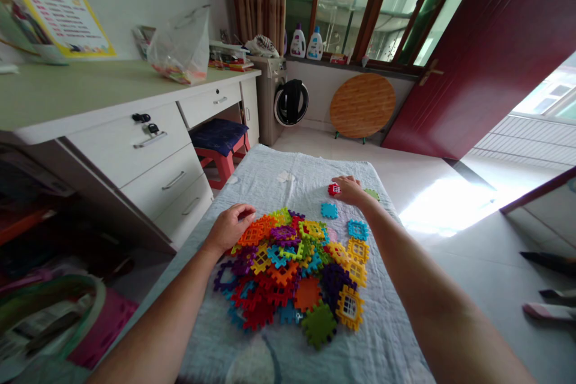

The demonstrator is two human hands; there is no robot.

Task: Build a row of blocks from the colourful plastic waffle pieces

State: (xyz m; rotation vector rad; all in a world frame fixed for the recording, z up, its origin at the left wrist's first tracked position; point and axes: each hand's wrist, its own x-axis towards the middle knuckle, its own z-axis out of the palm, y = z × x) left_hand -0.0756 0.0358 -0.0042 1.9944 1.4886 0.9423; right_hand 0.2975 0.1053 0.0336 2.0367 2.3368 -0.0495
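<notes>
A heap of interlocking plastic tiles (pixel 279 276) in many colours, some with window grids, lies on the light blue cloth. My right hand (pixel 351 191) is beyond the heap, closed on a red window tile (pixel 333 189) that sticks out on its left side. Near it on the cloth lie a blue tile (pixel 329 210) and a light green tile (pixel 372 194), partly hidden by the hand. My left hand (pixel 229 229) rests at the heap's left edge beside an orange window tile (pixel 252 233). Its fingers are loosely bent and apart from the thumb, with nothing visible in them.
The cloth (pixel 279 168) covers a low table. A white desk (pixel 148 126) with drawers stands to the left, a red stool (pixel 222 144) beside it. A washing machine (pixel 272 96) and a folded round wooden tabletop (pixel 362 105) are at the back. A pink basket (pixel 96 324) sits lower left.
</notes>
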